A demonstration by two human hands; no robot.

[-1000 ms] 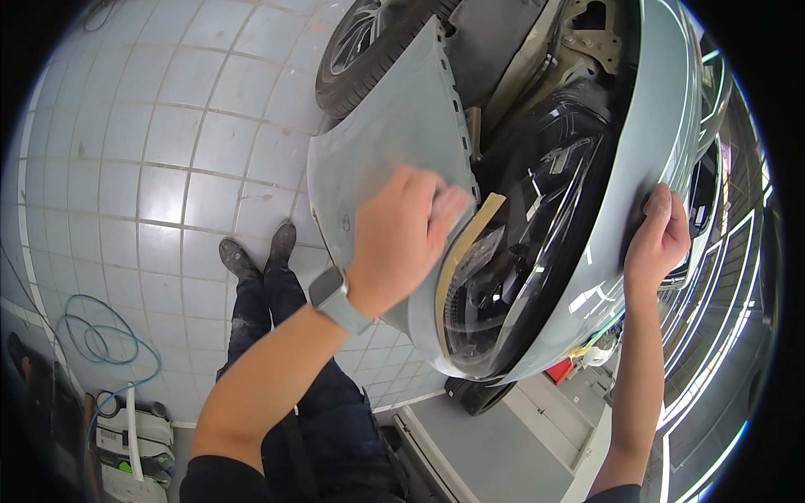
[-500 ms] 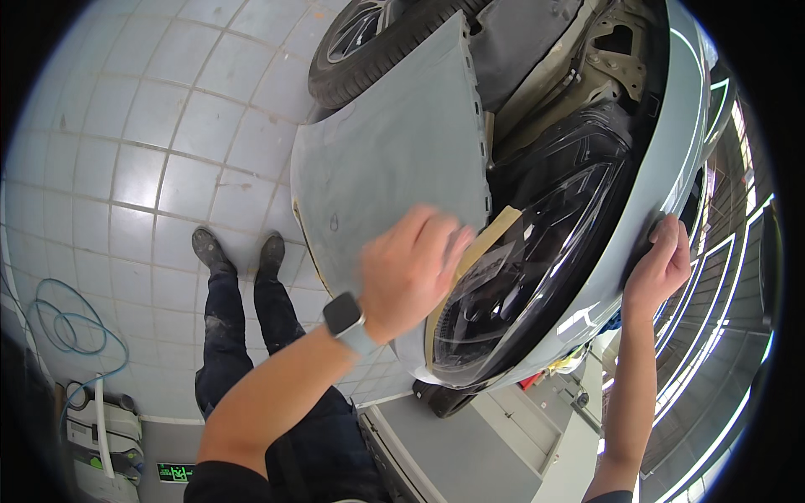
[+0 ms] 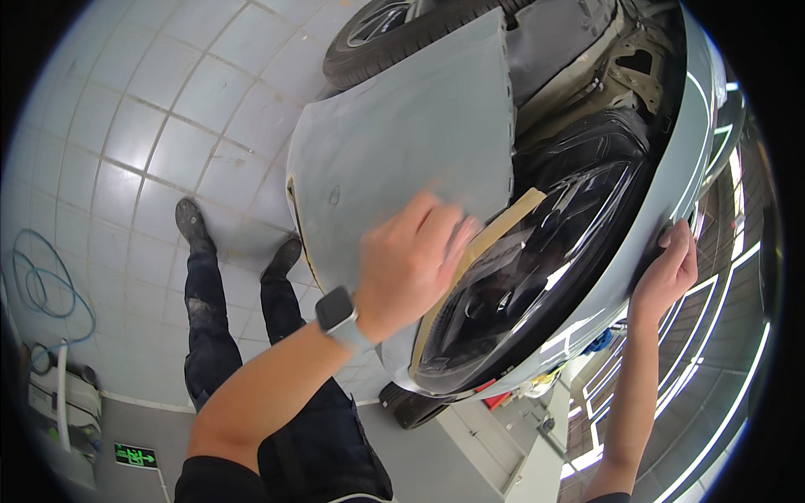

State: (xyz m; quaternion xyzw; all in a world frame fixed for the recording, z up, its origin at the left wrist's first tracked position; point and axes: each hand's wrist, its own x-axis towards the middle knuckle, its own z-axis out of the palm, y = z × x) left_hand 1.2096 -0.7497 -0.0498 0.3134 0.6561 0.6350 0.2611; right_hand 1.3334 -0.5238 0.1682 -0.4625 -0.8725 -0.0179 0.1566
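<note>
My left hand [image 3: 411, 264], a grey-banded watch [image 3: 336, 310] on its wrist, is curled over the matte grey car body panel [image 3: 402, 126], beside the headlight. Its fingertips are blurred, and whatever lies under them is hidden. A strip of tan masking tape [image 3: 507, 220] runs from near these fingers along the edge of the clear-covered headlight [image 3: 503, 293]. On the right, my right hand [image 3: 667, 272] is closed round the edge of the raised, glossy grey hood [image 3: 683, 163], its fingers partly hidden.
A wheel [image 3: 369, 54] stands beyond the panel, with the opened engine bay [image 3: 579, 92] to its right. Another tyre [image 3: 411, 407] is below the headlight. Blue hose [image 3: 54, 293] coils on the tiled floor [image 3: 126, 168], near a wheeled machine [image 3: 63, 402].
The view has shifted, so car and floor sit differently in it. My left hand stays near the tape strip, still blurred; the right keeps its grip on the hood edge. My feet stand farther apart.
</note>
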